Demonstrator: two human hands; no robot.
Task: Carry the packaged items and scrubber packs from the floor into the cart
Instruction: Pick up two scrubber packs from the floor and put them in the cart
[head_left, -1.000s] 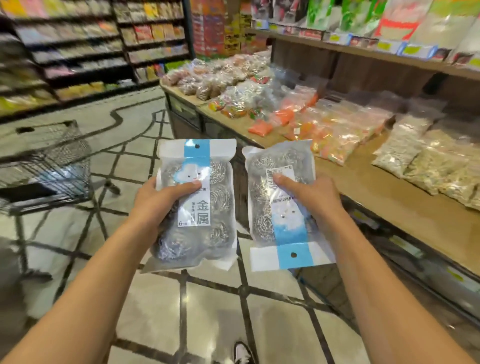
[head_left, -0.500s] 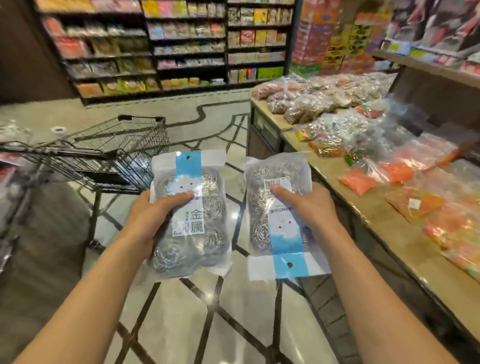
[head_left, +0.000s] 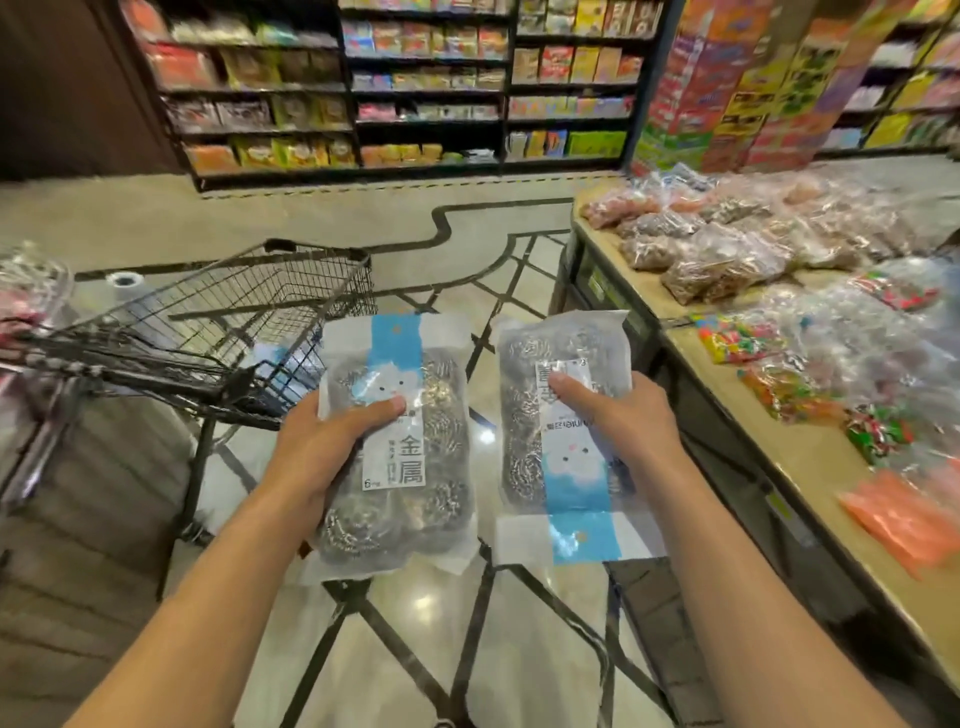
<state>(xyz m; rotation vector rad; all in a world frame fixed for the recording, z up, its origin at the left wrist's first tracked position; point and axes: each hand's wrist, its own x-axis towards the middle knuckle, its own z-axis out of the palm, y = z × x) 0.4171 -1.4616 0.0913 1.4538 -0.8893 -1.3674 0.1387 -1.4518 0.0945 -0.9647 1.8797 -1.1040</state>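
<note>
- Landmark for my notes: the black wire cart (head_left: 228, 332), standing on the floor to the left of centre.
- Floor (head_left: 441, 634): glossy pale stone tile crossed by dark inlaid lines; ceiling lights glare off it just right of the cart.
- Left hand (head_left: 322, 452) clasps the left scrubber pack (head_left: 400, 447), thumb across its front label. Pack upright, blue header strip on top, its upper corner overlapping the cart's near right side in my view; I cannot tell whether they touch.
- Right hand (head_left: 618, 421) grips the right scrubber pack (head_left: 563, 431), thumb on the label. This one is upside down, blue strip at the bottom, further right of the cart, apart from the first pack.
- Both packs are held in the air above the floor, outside the cart's basket.
- Something white and blue shows through the cart's mesh; too blurred to name.
- Worktop (head_left: 810, 457), well right of the cart: tan surface loaded with clear bags of snacks (head_left: 727, 260) and bright sweets.
- Beyond the cart: dark store shelves (head_left: 431, 88) full of colourful packets, the wall to their left dark.
</note>
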